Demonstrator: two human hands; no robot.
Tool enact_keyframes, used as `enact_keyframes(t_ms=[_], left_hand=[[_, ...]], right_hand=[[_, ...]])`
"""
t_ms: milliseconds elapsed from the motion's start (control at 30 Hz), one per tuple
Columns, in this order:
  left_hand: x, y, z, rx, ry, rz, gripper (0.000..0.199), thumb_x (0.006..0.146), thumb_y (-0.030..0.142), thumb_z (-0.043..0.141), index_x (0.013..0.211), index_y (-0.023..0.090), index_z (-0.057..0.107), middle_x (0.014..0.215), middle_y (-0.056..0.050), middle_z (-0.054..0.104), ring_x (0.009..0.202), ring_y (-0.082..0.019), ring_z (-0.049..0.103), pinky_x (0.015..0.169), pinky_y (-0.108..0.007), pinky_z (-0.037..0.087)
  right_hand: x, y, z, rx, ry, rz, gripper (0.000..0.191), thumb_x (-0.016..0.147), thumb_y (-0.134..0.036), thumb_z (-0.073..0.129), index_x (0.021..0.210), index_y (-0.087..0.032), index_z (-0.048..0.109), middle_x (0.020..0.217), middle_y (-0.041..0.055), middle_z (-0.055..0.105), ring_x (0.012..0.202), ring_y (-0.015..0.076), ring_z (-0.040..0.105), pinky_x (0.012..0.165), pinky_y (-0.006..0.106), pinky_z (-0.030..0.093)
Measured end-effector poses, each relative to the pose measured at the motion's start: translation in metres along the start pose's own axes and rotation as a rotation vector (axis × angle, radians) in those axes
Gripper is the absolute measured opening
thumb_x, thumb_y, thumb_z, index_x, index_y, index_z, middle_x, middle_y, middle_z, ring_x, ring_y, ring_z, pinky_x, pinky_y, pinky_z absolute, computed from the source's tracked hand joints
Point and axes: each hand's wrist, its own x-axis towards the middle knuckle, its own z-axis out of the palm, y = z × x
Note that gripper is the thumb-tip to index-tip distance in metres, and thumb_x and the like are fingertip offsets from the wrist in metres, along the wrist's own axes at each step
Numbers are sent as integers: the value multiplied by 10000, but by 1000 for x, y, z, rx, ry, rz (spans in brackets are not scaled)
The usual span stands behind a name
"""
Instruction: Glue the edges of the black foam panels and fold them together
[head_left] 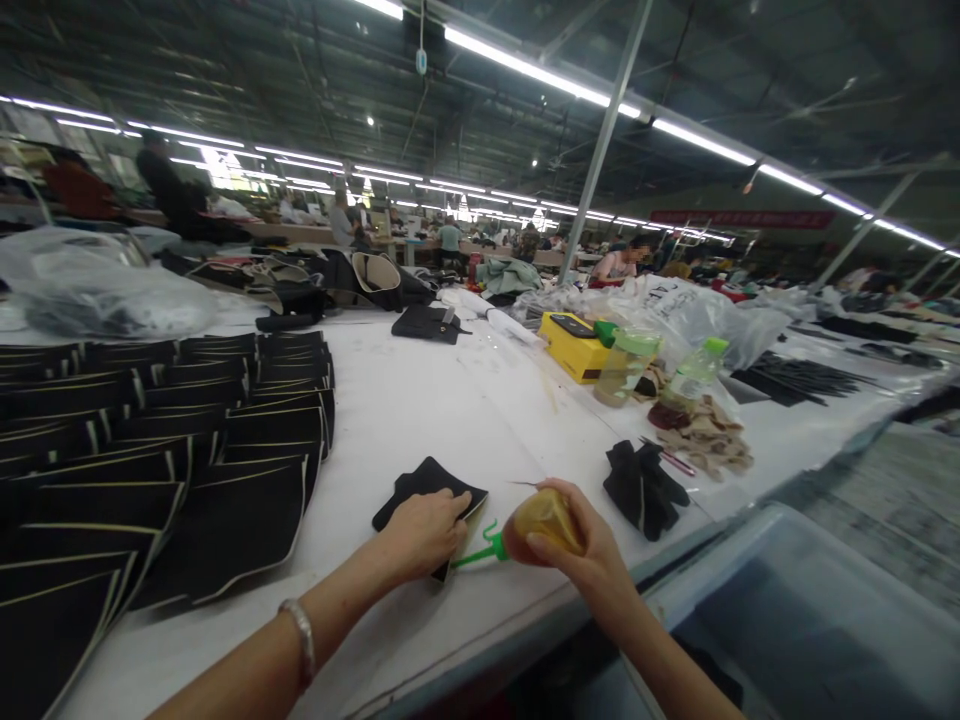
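Note:
My left hand [427, 532] lies on a black piece [412, 488] on the white table, its fingers pressed on the piece near its right edge. In my right hand [589, 545] is a squeeze bottle [546, 522] of amber liquid, tipped sideways, my fingers wrapped round it. Its green nozzle [480, 553] points left, with the tip at the right edge of the black piece, close to my left fingers. A thin pointed thing sticks out near my right fingertips; what it belongs to is unclear.
Overlapping black pieces [247, 500] cover the left side. To the right are black scraps [643, 485], a yellow box [577, 350], a plastic jar [626, 368], a green-capped bottle [694, 375] and beige cloth [709, 437]. A clear bin [787, 600] stands beside the table edge. People are farther back.

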Motion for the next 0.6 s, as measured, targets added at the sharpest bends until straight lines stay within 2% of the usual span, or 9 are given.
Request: enact_keyframes(t_ms=[67, 200, 400, 600], left_hand=[[0, 0, 0, -2, -1, -1, 517, 883, 239, 300, 1361, 202, 490, 1125, -129, 649, 952, -315, 657, 814, -425, 479], [1, -1, 1, -2, -8, 5, 516, 893, 245, 294, 1371, 187, 480, 1145, -138, 642, 956, -308, 656, 826, -423, 477], [0, 0, 1, 2, 3, -1, 523, 881, 235, 310, 1372, 183, 483, 1154, -133, 643, 973, -313, 656, 842, -431, 483], [1, 0, 1, 3, -3, 4, 522, 893, 240, 298, 1382, 180, 473, 1136, -136, 646, 962, -310, 659, 830, -430, 489]], right_hand=[[-1, 0, 0, 46, -22, 13, 527, 740, -461, 720, 1157, -217, 509, 951, 17, 603, 846, 219, 590, 772, 313, 476], [-2, 1, 0, 0, 61, -7, 516, 734, -465, 730, 1132, -215, 518, 957, 24, 607, 879, 231, 587, 803, 324, 469], [-6, 3, 1, 60, -39, 5, 525, 744, -446, 725, 1169, -226, 510, 952, 11, 597, 837, 211, 584, 768, 305, 472], [-5, 0, -1, 19, 16, -35, 512, 737, -435, 734, 1147, -224, 512, 949, 8, 582, 837, 200, 569, 772, 292, 459]])
